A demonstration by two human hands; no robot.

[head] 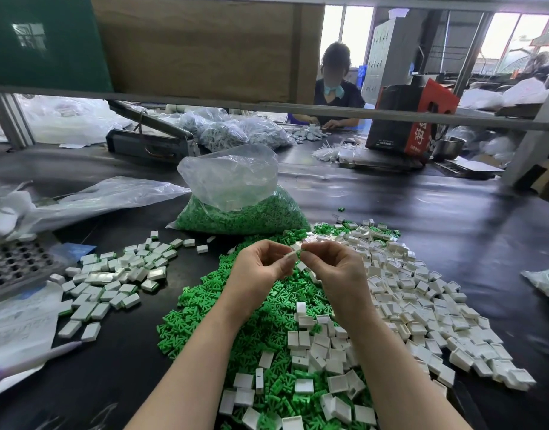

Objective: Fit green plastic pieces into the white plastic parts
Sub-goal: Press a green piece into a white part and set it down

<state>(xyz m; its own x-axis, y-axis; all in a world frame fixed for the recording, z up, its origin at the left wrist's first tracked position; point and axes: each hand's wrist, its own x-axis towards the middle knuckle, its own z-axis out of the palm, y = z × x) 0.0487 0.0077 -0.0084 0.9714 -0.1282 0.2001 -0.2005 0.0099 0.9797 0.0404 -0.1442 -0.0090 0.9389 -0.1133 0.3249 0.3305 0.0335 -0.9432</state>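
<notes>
Both my hands are raised together over the dark table. My left hand (261, 268) and my right hand (332, 268) pinch one small white plastic part (295, 252) between their fingertips, and a bit of green shows at its right edge. Under my hands lies a heap of loose green plastic pieces (236, 318). A wide pile of empty white plastic parts (422, 305) spreads to the right and toward me. On the left lies a scatter of white parts with green edges (112, 280).
A clear bag full of green pieces (239, 209) stands behind the heaps. A grey holed tray (15, 265), papers and crumpled plastic bags (90, 197) lie at the left. Another person sits across the table beside a red and black box (413, 119).
</notes>
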